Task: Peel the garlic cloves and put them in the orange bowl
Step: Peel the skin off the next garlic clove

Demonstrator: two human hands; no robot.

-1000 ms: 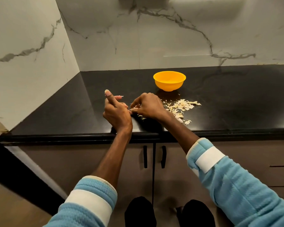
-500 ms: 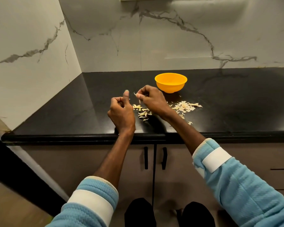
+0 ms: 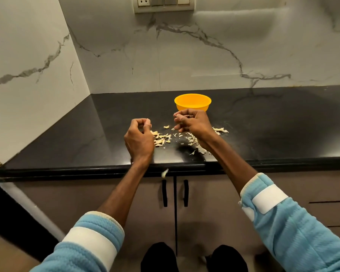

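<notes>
The right hand (image 3: 192,125), just in front of the round orange plastic bowl (image 3: 192,104), pinches what looks like a small pale garlic clove (image 3: 176,115), so dropping it in seems next; the left hand (image 3: 139,137) is curled, round what I cannot tell

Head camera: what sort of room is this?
Most likely a home kitchen: a black stone counter over cupboard doors, a switch-and-socket plate on the marble-look wall, and garlic peels beside an orange bowl.
</notes>
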